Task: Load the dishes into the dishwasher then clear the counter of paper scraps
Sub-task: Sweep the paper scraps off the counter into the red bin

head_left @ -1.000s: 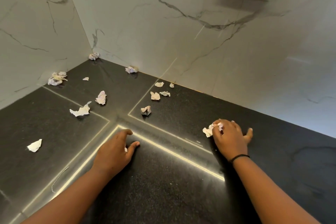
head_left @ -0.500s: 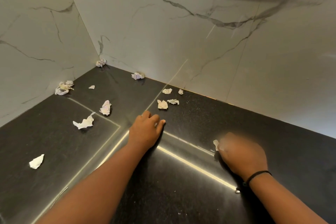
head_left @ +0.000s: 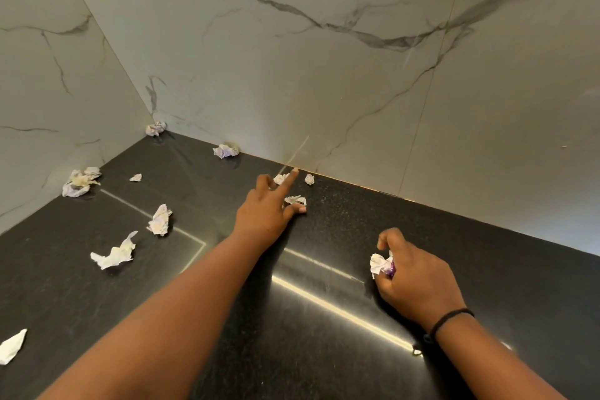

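On the black counter [head_left: 324, 351], at the far left, lies a flat white scrap [head_left: 12, 346]; further in are a long torn scrap [head_left: 113, 255] and a crumpled one [head_left: 160, 220]. The left hand [head_left: 268, 211] reaches toward the marble wall [head_left: 324, 91] with fingers spread, its thumb touching a small scrap [head_left: 295, 199]. The right hand [head_left: 414, 276] rests near the front and pinches a crumpled paper wad [head_left: 380, 264] with curled fingers
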`<state>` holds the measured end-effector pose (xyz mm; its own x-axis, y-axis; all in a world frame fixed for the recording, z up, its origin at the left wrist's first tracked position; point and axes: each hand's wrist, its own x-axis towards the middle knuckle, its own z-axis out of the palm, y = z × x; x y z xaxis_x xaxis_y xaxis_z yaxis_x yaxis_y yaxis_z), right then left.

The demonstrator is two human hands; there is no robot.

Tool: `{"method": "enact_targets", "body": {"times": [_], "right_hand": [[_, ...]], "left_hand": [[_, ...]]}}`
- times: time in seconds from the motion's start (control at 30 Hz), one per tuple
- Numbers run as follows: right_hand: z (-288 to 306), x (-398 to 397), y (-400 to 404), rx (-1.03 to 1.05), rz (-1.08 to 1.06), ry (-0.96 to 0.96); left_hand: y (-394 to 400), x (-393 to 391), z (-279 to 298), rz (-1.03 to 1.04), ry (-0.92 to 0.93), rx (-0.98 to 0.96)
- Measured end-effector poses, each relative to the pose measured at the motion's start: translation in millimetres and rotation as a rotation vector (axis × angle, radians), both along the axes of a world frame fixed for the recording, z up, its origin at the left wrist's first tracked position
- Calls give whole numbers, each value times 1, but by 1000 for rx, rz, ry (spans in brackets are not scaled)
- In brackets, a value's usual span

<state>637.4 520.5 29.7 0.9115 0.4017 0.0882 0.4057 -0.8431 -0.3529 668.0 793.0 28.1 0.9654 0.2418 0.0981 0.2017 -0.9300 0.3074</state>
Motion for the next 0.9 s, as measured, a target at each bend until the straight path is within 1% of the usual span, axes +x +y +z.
{"method": "enact_targets", "body": {"times": [0.1, 0.17, 0.27, 0.37, 0.47, 0.53, 0.6, 0.67, 0.77, 0.87, 0.9], "right_hand": [[-1, 3, 2, 5, -4, 2], [0, 4, 2, 11, -12, 6], [2, 5, 4, 19, -24, 9], [2, 4, 4, 31, -28, 9], [-3, 8, 1, 45, -68, 18], [-2, 8, 2, 51, -79, 17], [2, 6, 3, 73, -85, 23], [3, 6, 4, 103, -103, 30], [4, 3, 4, 115, -119, 27], [10, -8, 5, 124, -148, 63], [12, -18, 7, 165, -166, 82]], "left_hand": [[3, 8, -4, -32, 92, 31], [3, 9, -2, -41, 115, 60], [-1, 5, -3, 6, 57, 97], [-5, -4, -3, 35, 10, 72], [-6, -19, -5, -16, 46, 47], [-7, -45, -3, -28, 42, 7], [-10, -81, 0, 13, -28, -106], [-11, -116, 0, 102, -123, -294], [-12, -165, 2, 238, -208, -546], [-12, -209, 8, 337, -273, -707], [-11, -226, 9, 366, -296, -742]]}}
